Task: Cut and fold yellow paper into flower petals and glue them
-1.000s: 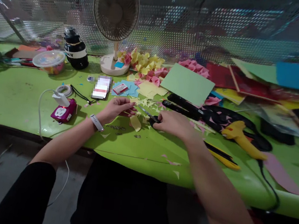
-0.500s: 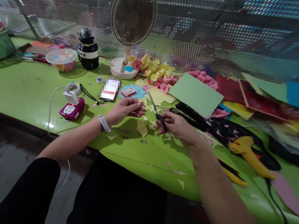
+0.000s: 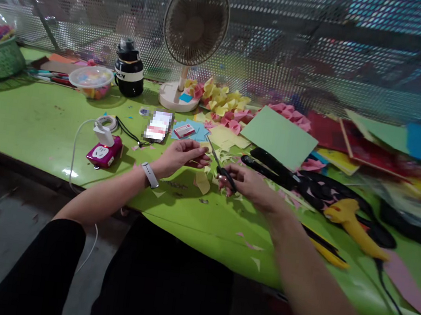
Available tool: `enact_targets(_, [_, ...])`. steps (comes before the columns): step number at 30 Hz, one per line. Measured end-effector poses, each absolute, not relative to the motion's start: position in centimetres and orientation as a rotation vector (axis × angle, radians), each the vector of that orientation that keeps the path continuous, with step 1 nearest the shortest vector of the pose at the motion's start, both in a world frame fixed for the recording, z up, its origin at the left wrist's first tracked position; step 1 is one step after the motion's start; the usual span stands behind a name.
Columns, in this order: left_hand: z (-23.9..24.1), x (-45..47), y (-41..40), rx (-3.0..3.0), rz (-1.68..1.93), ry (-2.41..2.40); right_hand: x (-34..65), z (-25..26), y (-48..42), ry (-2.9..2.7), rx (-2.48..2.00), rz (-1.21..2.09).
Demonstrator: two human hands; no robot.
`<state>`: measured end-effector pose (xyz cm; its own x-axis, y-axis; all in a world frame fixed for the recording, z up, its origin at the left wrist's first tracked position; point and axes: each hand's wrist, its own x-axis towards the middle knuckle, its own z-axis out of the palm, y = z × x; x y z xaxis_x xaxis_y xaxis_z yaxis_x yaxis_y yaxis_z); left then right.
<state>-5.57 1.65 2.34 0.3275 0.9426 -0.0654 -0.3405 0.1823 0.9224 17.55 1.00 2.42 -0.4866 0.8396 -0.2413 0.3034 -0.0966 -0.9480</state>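
In my right hand [image 3: 242, 181] is a pair of scissors [image 3: 218, 162], its dark handles gripped and its blades pointing up and away to the left. My left hand [image 3: 185, 157], with a pale watch band [image 3: 149, 175] on the wrist, hovers just left of the blades. Its fingers are loosely stretched with the thumb apart, and I see nothing in them. Yellow-green paper scraps [image 3: 228, 155] lie beneath and behind both hands. A yellow paper piece [image 3: 202, 183] rests on the green table [image 3: 187, 219] between them.
Behind stand a fan [image 3: 181, 99], a black bottle [image 3: 128, 77] and folded yellow paper pieces [image 3: 224, 97]. A phone [image 3: 158, 125] and a purple power socket [image 3: 104, 153] are on the left. To the right lie a green sheet [image 3: 280, 135], a black hair-straightener-like tool [image 3: 271, 168] and a yellow glue gun [image 3: 356, 228].
The whole view has shifted slightly, so things appear a little further right. My left fingers look a bit more spread; the scissors stay in my right hand.
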Motion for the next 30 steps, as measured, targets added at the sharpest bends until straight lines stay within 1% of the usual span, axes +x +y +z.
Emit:
enact_targets(19, [3.2, -5.2, 1.0, 0.905, 1.038, 0.827, 17.3, 2.8, 0.8, -1.777, -1.329, 1.519])
enact_targets(30, [2.6, -5.4, 1.3, 0.886, 1.051, 0.785, 16.7, 3.4, 0.5, -1.757, -1.344, 1.449])
